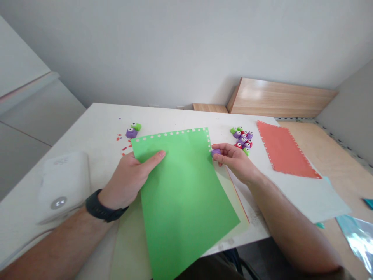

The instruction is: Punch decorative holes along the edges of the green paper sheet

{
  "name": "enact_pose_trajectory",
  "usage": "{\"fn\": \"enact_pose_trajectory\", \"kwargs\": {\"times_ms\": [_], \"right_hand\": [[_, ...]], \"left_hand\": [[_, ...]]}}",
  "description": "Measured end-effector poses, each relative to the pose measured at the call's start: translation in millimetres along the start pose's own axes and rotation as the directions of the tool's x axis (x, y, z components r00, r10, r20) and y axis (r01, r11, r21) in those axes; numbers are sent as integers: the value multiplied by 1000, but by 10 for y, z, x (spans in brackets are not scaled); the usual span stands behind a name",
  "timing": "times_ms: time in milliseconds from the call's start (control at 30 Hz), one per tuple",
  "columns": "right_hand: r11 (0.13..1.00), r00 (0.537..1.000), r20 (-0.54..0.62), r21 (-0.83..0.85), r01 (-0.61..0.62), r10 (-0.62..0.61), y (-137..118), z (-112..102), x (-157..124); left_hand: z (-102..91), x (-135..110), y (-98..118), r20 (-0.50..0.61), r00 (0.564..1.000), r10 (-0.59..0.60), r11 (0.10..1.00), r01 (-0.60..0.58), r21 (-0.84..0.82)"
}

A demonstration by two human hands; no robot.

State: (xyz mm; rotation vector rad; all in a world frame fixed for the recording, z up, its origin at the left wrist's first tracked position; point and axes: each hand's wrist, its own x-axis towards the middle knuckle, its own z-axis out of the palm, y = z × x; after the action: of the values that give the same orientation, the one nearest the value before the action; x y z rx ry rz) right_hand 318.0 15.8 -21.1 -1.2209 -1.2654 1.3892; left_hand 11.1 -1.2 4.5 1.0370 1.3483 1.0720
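Note:
A sheet of green paper [183,198] lies tilted across the white table, with small star-shaped holes along its top and right edges. My left hand [128,179] grips its left edge, thumb on top. My right hand [234,159] is shut on a small purple craft punch [216,152], pressed to the sheet's right edge. Beneath the green sheet is a pale yellow-green sheet [230,202]. Several small craft punches in green, purple and red [241,138] are clustered beyond my right hand. A purple punch [131,133] and a green punch [136,126] stand beyond my left hand.
A salmon sheet with punched edges [287,151] lies right of the cluster, and a pale blue sheet [309,198] lies nearer me. Paper scraps [122,142] are scattered near the green sheet. A white device [62,186] sits at left. Shiny foil [354,237] lies off the table's right side.

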Motion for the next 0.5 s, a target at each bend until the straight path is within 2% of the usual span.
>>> {"fn": "enact_pose_trajectory", "kwargs": {"times_ms": [367,500], "right_hand": [[996,999,28,73,-46,44,3,-19,-14],[993,997,5,94,-73,73,-23,-8,-20]], "left_hand": [[-7,-8,12,4,1000,5,1000,-5,25],[-12,-5,4,5,1000,3,1000,-4,16]]}}
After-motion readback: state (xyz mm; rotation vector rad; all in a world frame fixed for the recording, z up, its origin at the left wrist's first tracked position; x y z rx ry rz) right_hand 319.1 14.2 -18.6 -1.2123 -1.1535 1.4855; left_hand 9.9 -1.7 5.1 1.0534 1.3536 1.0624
